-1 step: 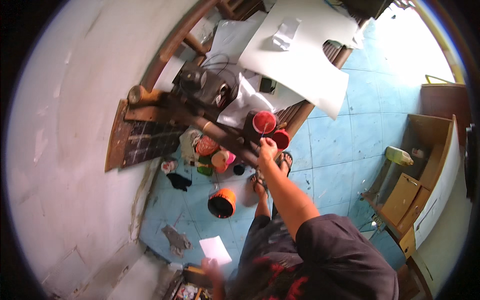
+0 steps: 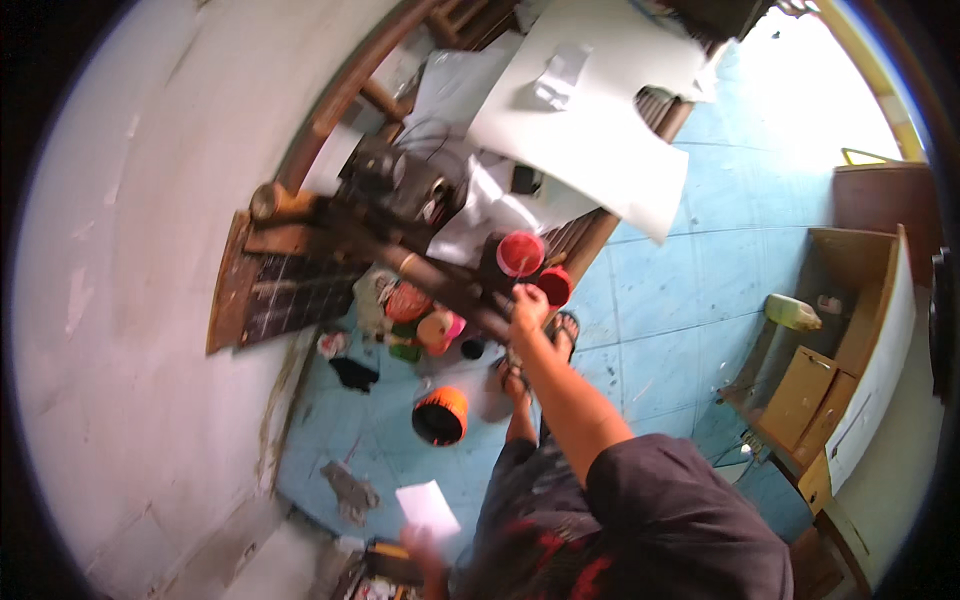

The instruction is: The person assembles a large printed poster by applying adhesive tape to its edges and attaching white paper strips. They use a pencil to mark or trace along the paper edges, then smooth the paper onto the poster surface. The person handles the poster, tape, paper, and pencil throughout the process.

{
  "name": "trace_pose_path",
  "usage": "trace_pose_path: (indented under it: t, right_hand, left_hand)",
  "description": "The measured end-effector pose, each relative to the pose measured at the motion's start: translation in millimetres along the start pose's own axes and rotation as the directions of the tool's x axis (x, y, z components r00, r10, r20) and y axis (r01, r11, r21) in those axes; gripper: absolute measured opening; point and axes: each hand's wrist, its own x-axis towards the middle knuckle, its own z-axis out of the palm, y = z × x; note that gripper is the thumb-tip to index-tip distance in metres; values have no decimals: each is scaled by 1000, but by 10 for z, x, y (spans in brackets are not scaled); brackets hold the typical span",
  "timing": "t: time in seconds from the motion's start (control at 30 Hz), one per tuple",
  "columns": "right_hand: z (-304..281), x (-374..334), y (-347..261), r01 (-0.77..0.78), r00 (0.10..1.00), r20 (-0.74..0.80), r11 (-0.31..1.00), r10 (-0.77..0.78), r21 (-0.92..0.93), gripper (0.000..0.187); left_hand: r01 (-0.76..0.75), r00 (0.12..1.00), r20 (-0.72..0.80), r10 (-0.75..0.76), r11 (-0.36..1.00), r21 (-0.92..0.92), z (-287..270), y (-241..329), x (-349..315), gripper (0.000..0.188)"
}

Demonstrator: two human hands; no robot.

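Note:
My right hand (image 2: 525, 305) reaches forward to the end of a dark wooden rail (image 2: 430, 275) of a bench. It lies right below a dark container with a red lid (image 2: 520, 253) and beside a second red lid (image 2: 553, 285). The fingers touch the rail's end; their grip is too small to make out. Low at the picture's bottom edge, my left hand (image 2: 425, 550) holds up a small white sheet of paper (image 2: 428, 508). My sandalled feet (image 2: 565, 325) stand on the blue tiled floor.
Large white sheets (image 2: 590, 120) lie on the slatted bench. An orange and black basket (image 2: 440, 415) and several small pots (image 2: 432, 328) stand on the floor. A dark grid panel (image 2: 295, 300) leans by the left wall. A wooden cabinet (image 2: 860, 330) and a pale bottle (image 2: 793, 312) stand at the right.

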Motion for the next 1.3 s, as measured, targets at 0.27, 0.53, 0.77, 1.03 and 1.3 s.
trace_pose_path:
  t: [0.27, 0.53, 0.77, 1.03, 1.3]
  right_hand:
    - [-470, -216, -487, 1, 998, -64, 995, 5, 102, 36]
    - [-2497, -500, -856, 30, 1000, 8, 996, -29, -89, 26]
    - [-4860, -1338, -364, 109, 960, -202, 925, -192, -364, 24]
    - [-6250, -2169, 716, -229, 866, -435, 969, 247, 96, 31]
    - [-5824, -1809, -172, -94, 993, -57, 987, 102, 132, 30]
  left_hand:
    - [-86, 996, -8, 86, 987, -139, 220, 74, 669, 27]
    - [-337, 927, 102, 362, 920, -201, 474, 624, 1602, 22]
    - [-569, 805, 146, 575, 818, -83, 553, 801, 2241, 25]
    - [-642, 748, 142, 648, 761, -89, 612, 1031, 2204, 33]
    - [-539, 795, 38, 606, 733, -415, 985, 996, 2124, 55]
